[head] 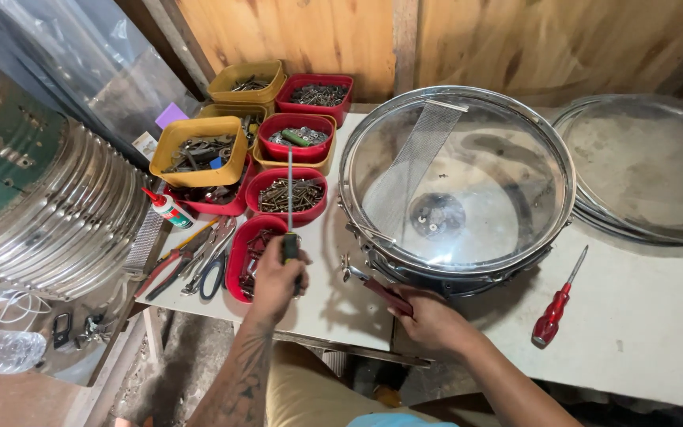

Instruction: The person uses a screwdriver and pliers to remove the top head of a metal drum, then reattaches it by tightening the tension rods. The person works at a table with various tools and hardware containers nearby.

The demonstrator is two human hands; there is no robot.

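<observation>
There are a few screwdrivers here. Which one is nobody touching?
The red-handled screwdriver lying alone on the table, right of the drum. The left hand and right hand grip the others.

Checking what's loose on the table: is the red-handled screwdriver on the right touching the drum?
Apart. The head view shows the red-handled screwdriver lying on the table to the right of the drum, with bare tabletop plainly between them.

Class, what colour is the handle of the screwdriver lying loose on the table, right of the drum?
Red: the screwdriver handle shows clearly in the head view.
</observation>
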